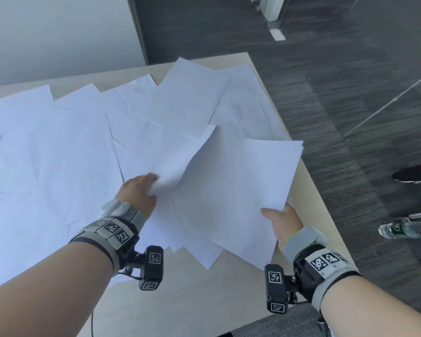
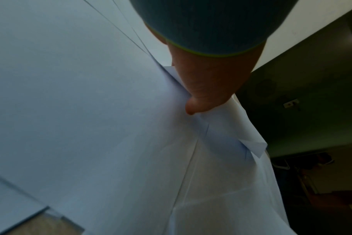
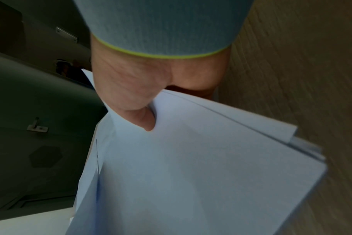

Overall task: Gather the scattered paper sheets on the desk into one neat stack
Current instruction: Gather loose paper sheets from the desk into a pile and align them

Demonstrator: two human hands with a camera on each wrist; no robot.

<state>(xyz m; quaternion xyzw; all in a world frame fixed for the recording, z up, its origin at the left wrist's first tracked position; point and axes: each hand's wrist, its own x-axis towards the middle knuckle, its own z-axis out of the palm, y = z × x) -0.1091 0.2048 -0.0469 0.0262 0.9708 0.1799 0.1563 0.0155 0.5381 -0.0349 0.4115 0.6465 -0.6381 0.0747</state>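
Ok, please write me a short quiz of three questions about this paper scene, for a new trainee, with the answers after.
1. True or false: the right hand holds a stack of sheets by its near corner.
2. What does the left hand do? A) rests flat on the desk B) pinches a curled sheet and lifts it C) holds the water bottle
3. Fill in: most loose sheets lie on the ____ side of the desk, seen from the person.

Key: 1 true; 2 B; 3 left.
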